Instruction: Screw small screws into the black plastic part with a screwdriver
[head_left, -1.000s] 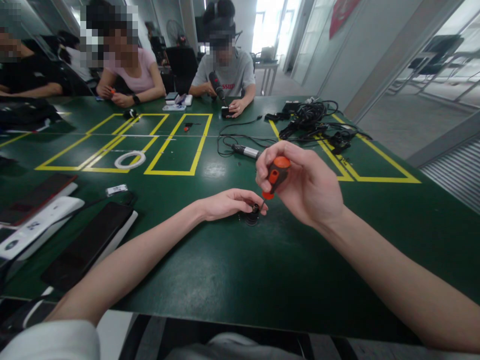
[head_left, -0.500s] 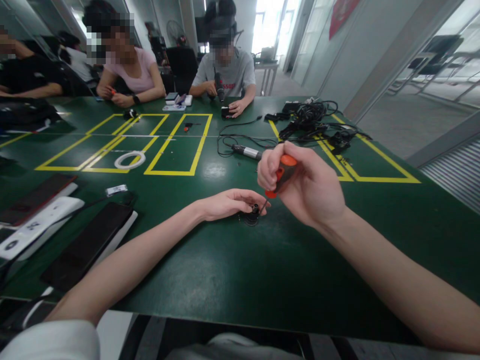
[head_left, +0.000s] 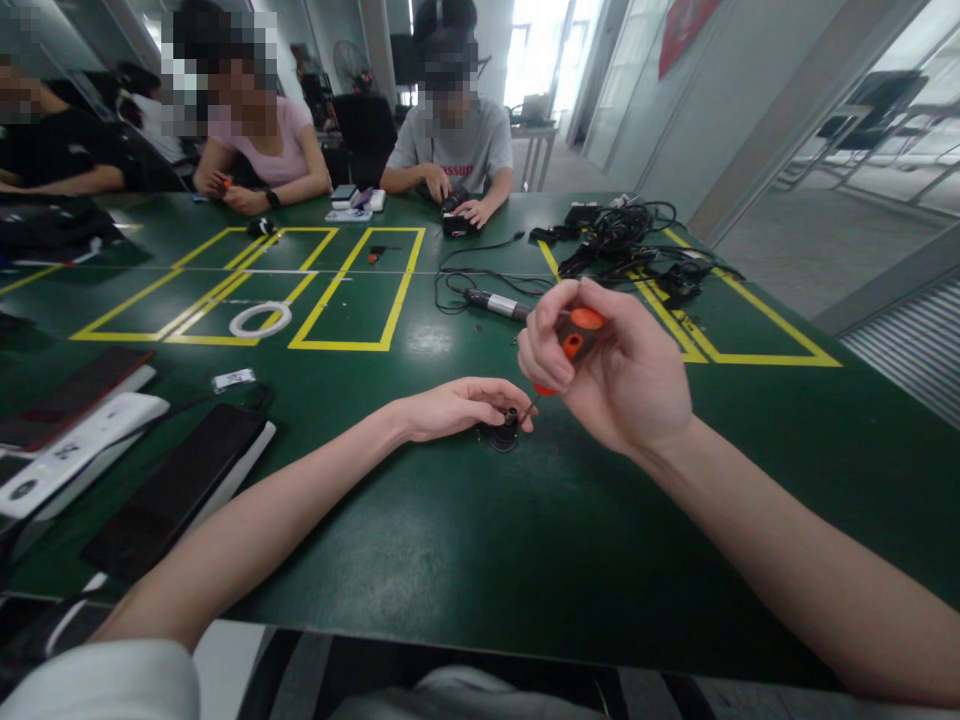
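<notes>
A small round black part (head_left: 501,436) with a short upright post lies on the green table (head_left: 360,560). Thumb and fingers of my left hand (head_left: 471,406) are closed around it, steadying it against the tabletop. My right hand (head_left: 611,365) is wrapped round the orange and grey handle of a screwdriver (head_left: 576,340). The thin shaft slants down to the left, and its tip meets the right side of the black part. Exactly what the tip touches is too small to make out.
Beyond my hands lie a black and silver corded tool (head_left: 495,303) and a heap of black cables (head_left: 619,240). A white ring (head_left: 260,319) rests on yellow tape. At left are a phone (head_left: 180,490) and a white power bank (head_left: 82,455). Co-workers sit opposite.
My right hand has turned the screwdriver handle slightly, its fingers shifting round it. My left hand stays on the black part. The co-worker opposite has lowered a tool toward a black object.
</notes>
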